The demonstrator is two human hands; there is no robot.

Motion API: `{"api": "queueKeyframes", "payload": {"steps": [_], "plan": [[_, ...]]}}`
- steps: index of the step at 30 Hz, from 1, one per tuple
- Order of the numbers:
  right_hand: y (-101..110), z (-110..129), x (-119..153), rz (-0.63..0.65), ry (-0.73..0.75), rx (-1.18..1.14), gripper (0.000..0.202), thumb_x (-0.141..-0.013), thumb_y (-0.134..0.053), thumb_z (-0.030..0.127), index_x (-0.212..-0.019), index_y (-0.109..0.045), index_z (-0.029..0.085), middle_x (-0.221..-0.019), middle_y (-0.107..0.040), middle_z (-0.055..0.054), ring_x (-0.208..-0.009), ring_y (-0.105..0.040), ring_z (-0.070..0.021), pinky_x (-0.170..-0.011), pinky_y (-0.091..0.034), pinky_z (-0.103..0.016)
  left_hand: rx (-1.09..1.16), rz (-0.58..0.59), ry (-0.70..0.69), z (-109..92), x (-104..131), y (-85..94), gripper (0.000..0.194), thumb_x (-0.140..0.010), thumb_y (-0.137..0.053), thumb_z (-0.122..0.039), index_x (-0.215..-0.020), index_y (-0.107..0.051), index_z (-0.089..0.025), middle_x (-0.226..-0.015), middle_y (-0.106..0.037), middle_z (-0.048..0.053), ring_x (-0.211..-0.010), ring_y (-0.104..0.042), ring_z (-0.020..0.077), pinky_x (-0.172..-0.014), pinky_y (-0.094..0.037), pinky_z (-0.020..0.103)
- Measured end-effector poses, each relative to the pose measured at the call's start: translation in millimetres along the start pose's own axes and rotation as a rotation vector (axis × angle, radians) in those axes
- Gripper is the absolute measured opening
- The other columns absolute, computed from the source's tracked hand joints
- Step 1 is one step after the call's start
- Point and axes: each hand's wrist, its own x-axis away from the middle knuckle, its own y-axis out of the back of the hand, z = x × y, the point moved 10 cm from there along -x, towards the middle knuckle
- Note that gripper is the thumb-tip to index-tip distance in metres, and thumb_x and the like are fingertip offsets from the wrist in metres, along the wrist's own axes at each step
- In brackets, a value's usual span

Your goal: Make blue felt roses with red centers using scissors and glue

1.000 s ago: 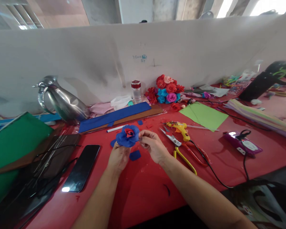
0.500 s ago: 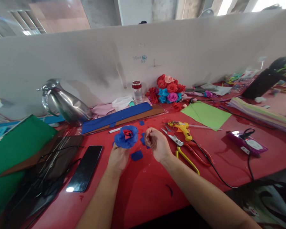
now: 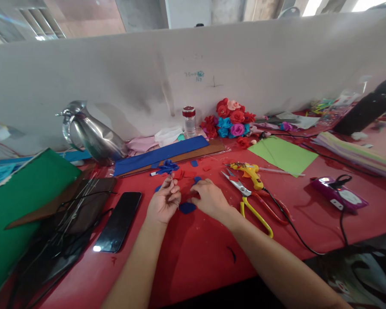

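Observation:
My left hand (image 3: 163,201) is closed around the thin stem of a blue paper flower (image 3: 167,167), which is tipped away so that its petals show from the side. To the right, my right hand (image 3: 211,198) is low over the red table, with thumb and fingers bent and a little apart; nothing shows between them. Close to its fingertips lies a blue petal piece (image 3: 187,208). Another blue piece (image 3: 197,179) is just beyond its knuckles. Small red scraps (image 3: 189,174) lie behind the hands.
Right of my hands are scissors (image 3: 244,191) and a yellow glue gun (image 3: 249,171) with a trailing cord. A phone (image 3: 120,221) lies at left, near a steel jug (image 3: 94,135). Blue paper strips (image 3: 162,154), a glass jar (image 3: 189,122) and a flower bunch (image 3: 233,120) stand behind.
The flower has tipped from facing me to side-on, slightly farther back. My right hand has turned from a raised, curled pose down toward the blue pieces.

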Motion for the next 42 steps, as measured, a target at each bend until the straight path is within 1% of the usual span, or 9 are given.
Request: {"api": "queueKeyframes", "payload": {"steps": [3, 6, 9, 13, 16, 20, 23, 33, 42], "plan": [[-12, 9, 1, 0.078, 0.092, 0.026, 0.013, -0.076, -0.070, 0.024, -0.088, -0.070, 0.019, -0.094, -0.066, -0.009, -0.094, -0.057, -0.0230, -0.079, -0.041, -0.032, 0.019, 0.020, 0.024, 1, 2, -2.3, 0.031, -0.082, -0.038, 0.009, -0.076, -0.059, -0.013, -0.072, -0.049, 0.001, -0.046, -0.039, 0.0016, -0.035, -0.027, 0.008], [-20, 15, 1, 0.114, 0.154, 0.030, 0.005, -0.077, -0.064, 0.013, -0.079, -0.068, 0.016, -0.088, -0.066, -0.008, -0.088, -0.058, -0.0206, -0.084, -0.039, -0.032, 0.019, 0.038, 0.028, 1, 4, -3.8, 0.030, -0.083, -0.038, 0.008, -0.078, -0.059, -0.012, -0.073, -0.048, 0.001, -0.047, -0.038, 0.0018, -0.035, -0.027, 0.008], [-13, 7, -1, 0.026, 0.066, -0.091, 0.011, -0.077, -0.057, 0.008, -0.081, -0.062, 0.017, -0.083, -0.065, -0.007, -0.081, -0.059, -0.0196, -0.076, -0.041, -0.031, 0.006, 0.048, 0.018, 0, 4, -4.4, 0.029, -0.081, -0.040, 0.009, -0.076, -0.058, -0.012, -0.073, -0.047, 0.001, -0.047, -0.038, 0.0019, -0.035, -0.026, 0.008], [6, -12, -4, -0.171, -0.079, -0.706, 0.012, -0.075, -0.056, 0.012, -0.083, -0.055, 0.021, -0.075, -0.061, 0.000, -0.068, -0.057, -0.0142, -0.066, -0.043, -0.027, 0.006, 0.069, 0.017, -1, 6, -6.8, 0.028, -0.080, -0.039, 0.009, -0.077, -0.058, -0.012, -0.073, -0.048, 0.001, -0.047, -0.037, 0.0026, -0.035, -0.026, 0.008], [7, -15, -6, -0.177, -0.102, -1.241, 0.023, -0.070, -0.066, 0.021, -0.091, -0.057, 0.022, -0.076, -0.060, 0.003, -0.065, -0.058, -0.0120, -0.064, -0.046, -0.026, 0.002, 0.108, 0.028, 0, 8, -10.6, 0.027, -0.079, -0.041, 0.009, -0.077, -0.058, -0.012, -0.074, -0.048, 0.001, -0.047, -0.037, 0.0029, -0.035, -0.026, 0.009], [7, -8, -6, -0.109, -0.100, -1.580, 0.026, -0.061, -0.078, 0.028, -0.081, -0.063, 0.021, -0.071, -0.062, 0.004, -0.059, -0.055, -0.0089, -0.061, -0.044, -0.024, 0.014, 0.164, 0.051, 6, 11, -15.7, 0.026, -0.077, -0.044, 0.008, -0.081, -0.059, -0.012, -0.075, -0.049, 0.001, -0.048, -0.037, 0.0027, -0.036, -0.026, 0.008], [9, -6, -6, -0.148, -0.084, -1.733, 0.026, -0.056, -0.083, 0.025, -0.068, -0.061, 0.021, -0.066, -0.061, 0.007, -0.059, -0.052, -0.0067, -0.061, -0.041, -0.021, 0.002, 0.199, 0.068, 11, 14, -20.2, 0.025, -0.076, -0.046, 0.007, -0.083, -0.061, -0.013, -0.075, -0.049, 0.001, -0.049, -0.037, 0.0025, -0.037, -0.027, 0.008], [-6, -3, -8, -0.110, -0.143, -1.915, 0.030, -0.047, -0.088, 0.026, -0.062, -0.063, 0.021, -0.058, -0.062, 0.007, -0.051, -0.049, -0.0054, -0.051, -0.035, -0.019, -0.018, 0.245, 0.102, 25, 20, -28.1, 0.029, -0.078, -0.045, 0.006, -0.089, -0.064, -0.013, -0.074, -0.052, 0.001, -0.049, -0.038, 0.0023, -0.037, -0.028, 0.008], [-19, -35, -7, -0.251, -0.399, -1.755, 0.028, -0.048, -0.085, 0.029, -0.066, -0.070, 0.016, -0.054, -0.060, 0.004, -0.048, -0.045, -0.0047, -0.048, -0.033, -0.020, -0.079, 0.153, -0.042, -12, 16, -19.0, 0.027, -0.076, -0.047, 0.007, -0.083, -0.064, -0.012, -0.072, -0.049, 0.001, -0.048, -0.037, 0.0030, -0.037, -0.028, 0.009]]}}
